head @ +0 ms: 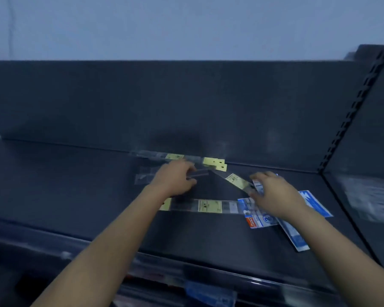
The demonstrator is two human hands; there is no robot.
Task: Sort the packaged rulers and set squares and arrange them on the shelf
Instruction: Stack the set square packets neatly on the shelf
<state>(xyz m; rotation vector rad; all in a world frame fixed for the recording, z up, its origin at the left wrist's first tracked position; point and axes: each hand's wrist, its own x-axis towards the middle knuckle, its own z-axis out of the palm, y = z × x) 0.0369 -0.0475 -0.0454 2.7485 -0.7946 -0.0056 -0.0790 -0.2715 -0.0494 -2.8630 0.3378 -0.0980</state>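
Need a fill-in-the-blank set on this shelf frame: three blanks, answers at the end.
1. The clear ruler pack nearest the front edge of the shelf carries labels coloured ___.
2. The right hand, fingers spread, is over packages printed white and ___.
3. The left hand pinches a narrow dark pack near the shelf's ___ wall.
Missing words: yellow; blue; back.

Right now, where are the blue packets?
Head view: the blue packets lie at the right on the shelf, under the right hand, beside a yellow-labelled ruler.
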